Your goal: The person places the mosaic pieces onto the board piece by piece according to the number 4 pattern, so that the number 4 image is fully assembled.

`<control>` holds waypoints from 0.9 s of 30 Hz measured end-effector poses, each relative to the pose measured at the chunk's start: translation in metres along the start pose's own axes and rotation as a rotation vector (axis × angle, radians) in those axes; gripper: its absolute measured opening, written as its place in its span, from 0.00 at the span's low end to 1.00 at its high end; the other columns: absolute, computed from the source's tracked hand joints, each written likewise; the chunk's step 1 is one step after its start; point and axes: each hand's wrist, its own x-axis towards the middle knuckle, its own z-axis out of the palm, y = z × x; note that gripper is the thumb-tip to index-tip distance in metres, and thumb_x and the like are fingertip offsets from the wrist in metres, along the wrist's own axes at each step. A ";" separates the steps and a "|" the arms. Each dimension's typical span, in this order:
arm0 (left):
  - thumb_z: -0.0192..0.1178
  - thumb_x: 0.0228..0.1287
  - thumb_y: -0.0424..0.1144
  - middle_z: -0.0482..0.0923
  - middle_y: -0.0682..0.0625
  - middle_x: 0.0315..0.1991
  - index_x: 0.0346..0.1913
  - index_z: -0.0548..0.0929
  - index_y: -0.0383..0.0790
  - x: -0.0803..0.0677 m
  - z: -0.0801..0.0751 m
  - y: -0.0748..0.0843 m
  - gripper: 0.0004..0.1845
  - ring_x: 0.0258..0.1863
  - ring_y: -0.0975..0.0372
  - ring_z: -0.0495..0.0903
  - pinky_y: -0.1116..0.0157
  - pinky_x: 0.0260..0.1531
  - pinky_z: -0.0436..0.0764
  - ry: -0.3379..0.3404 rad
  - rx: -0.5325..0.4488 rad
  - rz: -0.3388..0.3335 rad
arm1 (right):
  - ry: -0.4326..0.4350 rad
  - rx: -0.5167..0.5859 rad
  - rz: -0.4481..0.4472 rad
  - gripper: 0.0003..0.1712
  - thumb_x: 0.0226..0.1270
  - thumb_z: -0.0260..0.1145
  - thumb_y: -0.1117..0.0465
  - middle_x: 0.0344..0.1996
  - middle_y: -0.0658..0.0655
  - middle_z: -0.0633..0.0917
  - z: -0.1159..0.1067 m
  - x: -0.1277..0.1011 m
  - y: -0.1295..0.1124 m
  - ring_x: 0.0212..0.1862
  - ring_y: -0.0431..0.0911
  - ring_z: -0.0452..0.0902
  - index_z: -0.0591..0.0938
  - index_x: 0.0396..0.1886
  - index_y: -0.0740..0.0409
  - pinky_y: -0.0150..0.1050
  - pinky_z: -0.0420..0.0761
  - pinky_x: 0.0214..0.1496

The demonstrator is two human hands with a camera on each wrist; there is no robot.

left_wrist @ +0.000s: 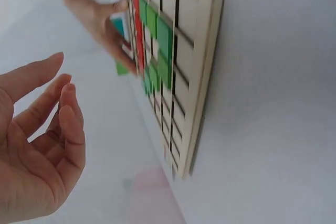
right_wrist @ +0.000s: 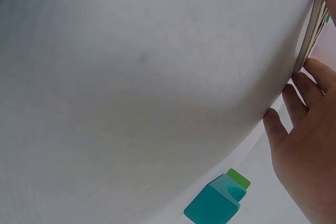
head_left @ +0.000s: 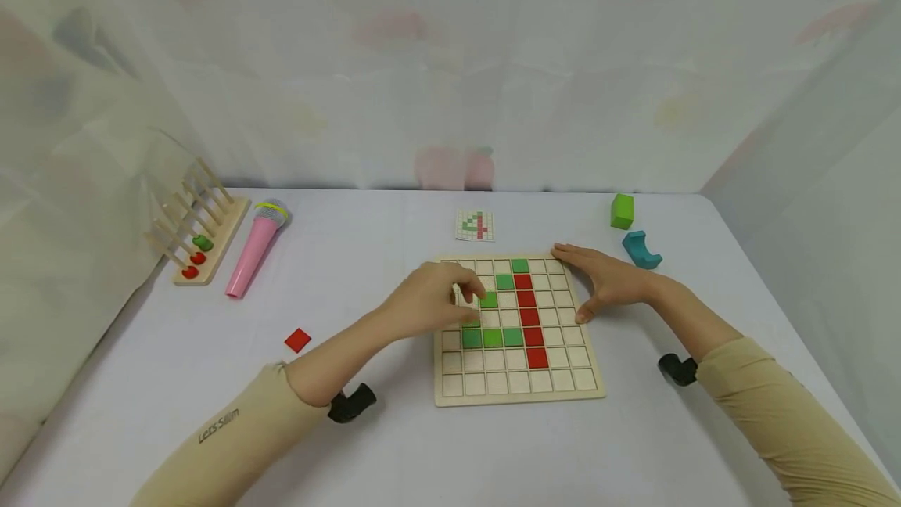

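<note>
Bare fingers of the left hand hang loosely curled over the grid board, their tips at a green tile; whether they pinch or only touch it is hard to tell, and the left wrist view shows them relaxed and holding nothing. The right hand lies with straight, spread fingers along the board's right edge, thumb against the wooden rim.

Green squares and a column of red tiles sit flush in the pale wooden grid. Smooth white table lies open on every side of the board. A loose red tile rests well to the left. Behind the right hand stand a teal arched block and a green cube.
</note>
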 end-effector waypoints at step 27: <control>0.68 0.59 0.36 0.81 0.50 0.54 0.54 0.82 0.50 -0.122 -0.105 -0.142 0.19 0.49 0.55 0.79 0.64 0.50 0.82 -0.185 -0.060 -0.108 | 0.005 -0.012 0.003 0.69 0.41 0.81 0.42 0.79 0.66 0.51 0.000 -0.004 0.003 0.79 0.67 0.43 0.53 0.78 0.60 0.70 0.50 0.75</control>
